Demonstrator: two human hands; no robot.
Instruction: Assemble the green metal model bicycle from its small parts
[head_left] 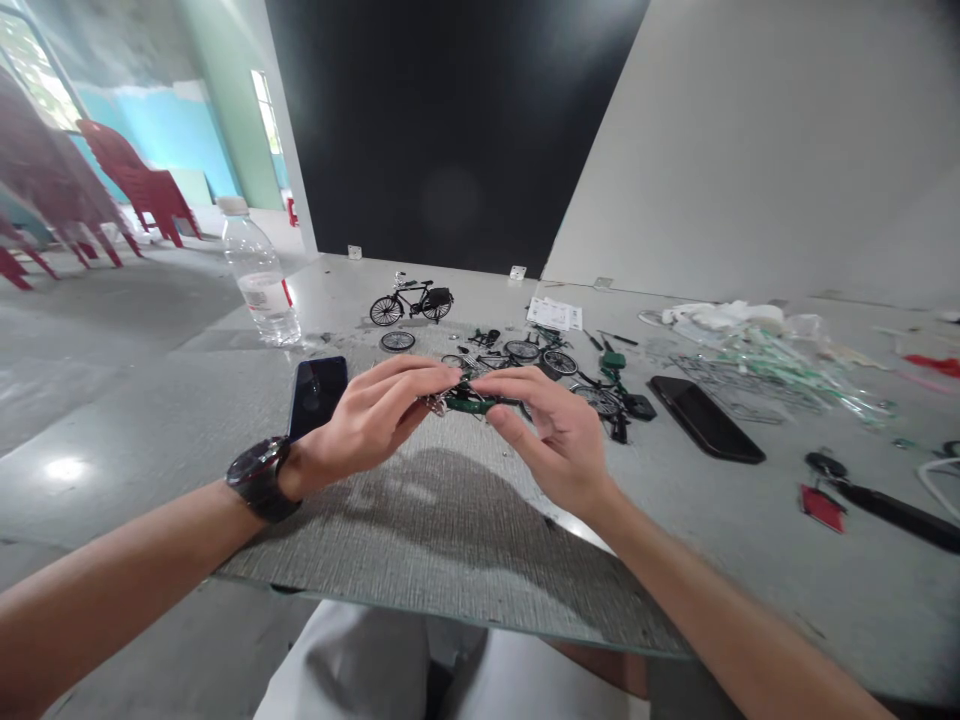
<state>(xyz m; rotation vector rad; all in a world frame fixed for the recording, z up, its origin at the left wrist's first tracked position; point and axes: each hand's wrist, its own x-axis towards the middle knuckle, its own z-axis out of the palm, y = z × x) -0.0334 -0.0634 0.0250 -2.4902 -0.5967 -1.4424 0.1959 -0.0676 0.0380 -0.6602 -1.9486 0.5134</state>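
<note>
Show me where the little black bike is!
In the head view, the small black model bicycle stands at the far side of the table, beyond the loose bike parts, with the plastic water bottle to its left and a white paper sheet to its right.

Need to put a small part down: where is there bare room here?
The textured mat is bare below your left hand and right hand holding the green bicycle part; bare table lies left of the phone. Crowded: the loose bicycle parts beyond them, and the plastic sprues further right.

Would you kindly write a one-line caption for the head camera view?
Left hand and right hand hold a green model bicycle part above a grey mat, near an assembled black model bicycle.
</note>
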